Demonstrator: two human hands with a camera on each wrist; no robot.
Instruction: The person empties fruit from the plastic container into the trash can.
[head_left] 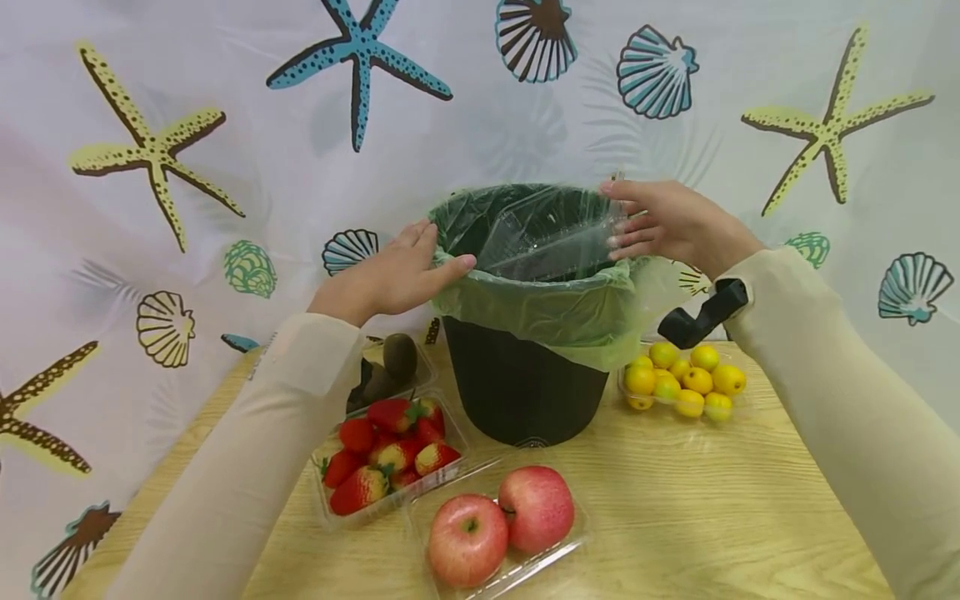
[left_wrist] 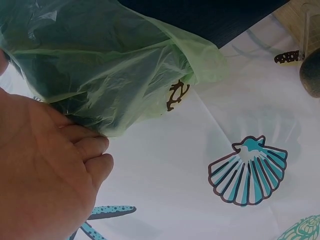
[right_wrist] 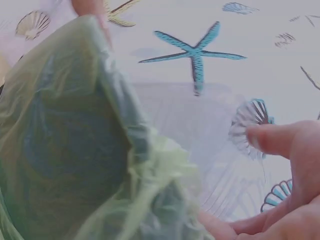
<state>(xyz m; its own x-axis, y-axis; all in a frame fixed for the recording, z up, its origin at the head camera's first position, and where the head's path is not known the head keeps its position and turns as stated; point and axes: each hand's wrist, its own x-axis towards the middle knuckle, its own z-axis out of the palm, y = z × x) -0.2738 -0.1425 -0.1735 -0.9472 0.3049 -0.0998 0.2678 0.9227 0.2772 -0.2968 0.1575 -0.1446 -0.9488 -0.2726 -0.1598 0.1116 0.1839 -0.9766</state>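
A black bin (head_left: 525,387) stands on the table, lined with a thin green bag (head_left: 570,321) folded over its rim. My left hand (head_left: 397,275) rests at the bin's left rim, thumb extended along the bag's edge. In the left wrist view its fingers (left_wrist: 95,147) lie against the bag's outside. My right hand (head_left: 675,218) is at the right rim, fingers extended and spread, thumb apart from them. Clear stiff plastic (head_left: 525,237) shows in the bin's mouth and reaches to these fingers. In the right wrist view, clear plastic (right_wrist: 185,115) spans toward my thumb.
In front of the bin are clear trays of strawberries (head_left: 393,446) and two apples (head_left: 536,508). Brown oval fruits (head_left: 400,357) sit behind the strawberries, and small yellow fruits (head_left: 697,381) to the bin's right. A patterned curtain (head_left: 277,167) hangs close behind.
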